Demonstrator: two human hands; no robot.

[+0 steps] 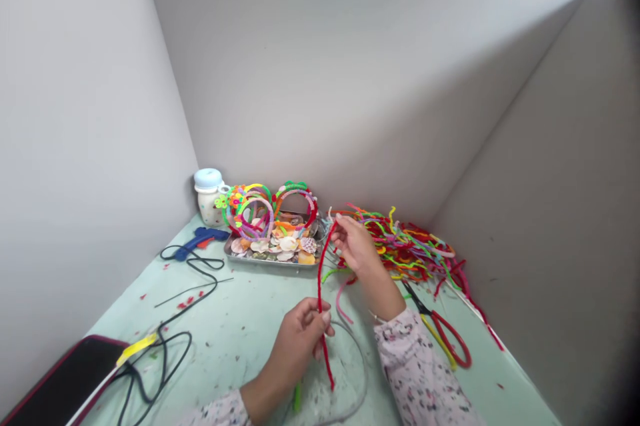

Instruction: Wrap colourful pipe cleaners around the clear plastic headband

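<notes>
A long red pipe cleaner (320,279) runs upright between my two hands at the middle of the table. My left hand (301,333) pinches it low down, and its lower end sticks out below the fingers. At the upper end, my right hand (351,244) holds it between thumb and fingers. Behind my hands, a metal tray (270,261) holds shells (287,244) and several colourful pipe-cleaner rings (257,214). To the right of my right hand lies a tangled pile of coloured pipe cleaners (410,253).
Red-handled scissors (453,339) lie at the right. At the left are a blue glue gun (200,241), a black cord (163,346) and a dark phone-like device (75,376). A lidded jar (209,198) stands at the back. Grey panels (310,79) enclose the table.
</notes>
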